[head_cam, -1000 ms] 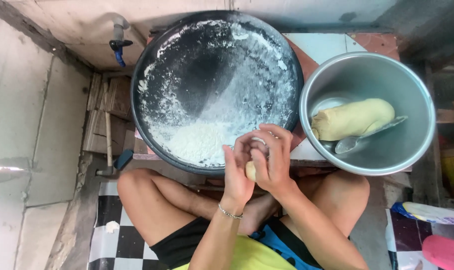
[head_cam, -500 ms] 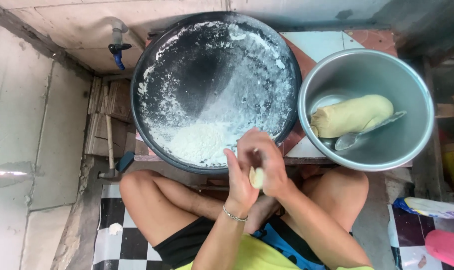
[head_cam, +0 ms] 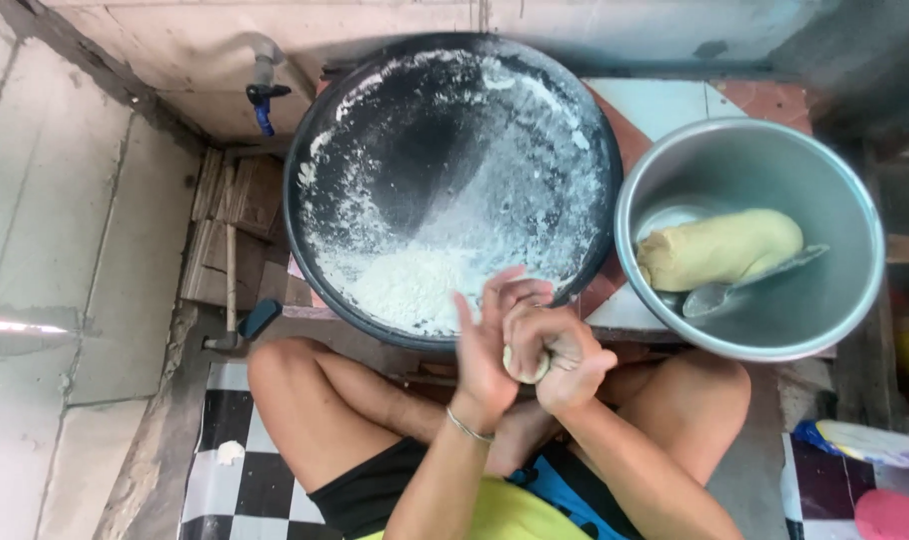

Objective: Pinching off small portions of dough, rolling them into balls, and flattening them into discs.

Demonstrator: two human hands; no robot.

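Pale dough ball (head_cam: 524,362) pressed between both hands (head_cam: 530,350)

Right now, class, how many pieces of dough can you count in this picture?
2. A large yellowish dough log lies in the metal bowl beside a spoon. A small dough ball sits pressed between the left hand and right hand. Hands may hide more.

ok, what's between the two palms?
Head view: a small pale dough piece pressed between the left hand and right hand, just below the floured pan.

Concrete wall (head_cam: 125,190), checkered floor (head_cam: 220,480), blue tap (head_cam: 263,105).
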